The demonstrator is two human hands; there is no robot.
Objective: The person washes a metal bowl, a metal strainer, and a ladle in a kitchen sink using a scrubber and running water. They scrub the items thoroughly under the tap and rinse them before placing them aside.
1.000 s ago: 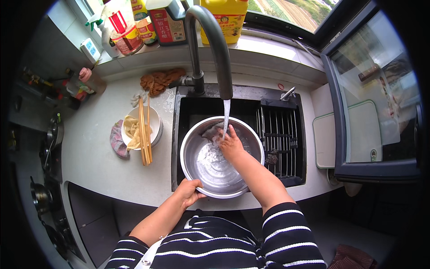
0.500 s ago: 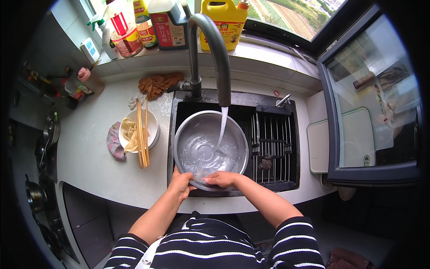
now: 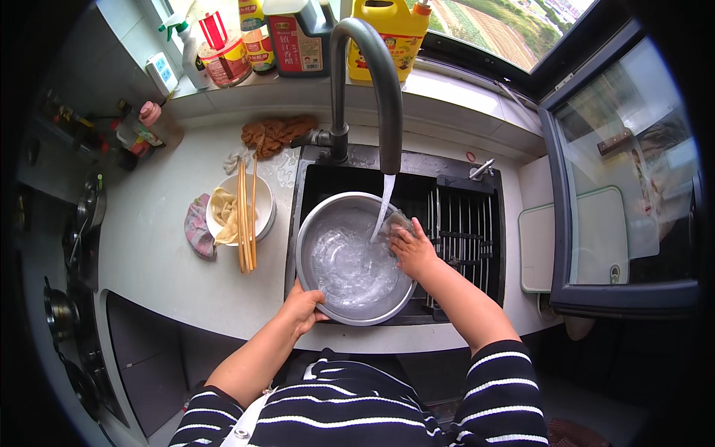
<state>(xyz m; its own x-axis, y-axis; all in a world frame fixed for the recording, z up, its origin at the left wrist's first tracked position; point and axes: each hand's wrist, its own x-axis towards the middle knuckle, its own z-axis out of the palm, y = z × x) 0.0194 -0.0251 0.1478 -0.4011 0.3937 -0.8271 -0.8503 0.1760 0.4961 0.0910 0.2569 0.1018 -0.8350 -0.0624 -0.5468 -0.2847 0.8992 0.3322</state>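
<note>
A round metal basin (image 3: 350,313) sits tilted in the black sink, with water swirling inside it. My left hand (image 3: 302,307) is closed on its near-left rim. My right hand (image 3: 414,252) lies against the inside of the right wall, its fingers pressing a small, greyish-brown, cloth-like thing (image 3: 401,223) there; its exact kind is unclear. From the dark curved faucet (image 3: 389,134), a stream of water (image 3: 383,205) runs into the basin beside my right fingers.
A wire drying rack (image 3: 465,231) fills the sink's right side. On the left counter stand a white bowl (image 3: 265,216) with chopsticks (image 3: 244,223) across it, a patterned cloth (image 3: 198,227) and a brown rag (image 3: 277,135). Bottles line the sill; an open window pane (image 3: 625,186) juts in at right.
My right hand has moved from the basin's near side up to its right wall, along with the cloth-like thing. My left hand keeps hold of the rim. The view has shifted slightly.
</note>
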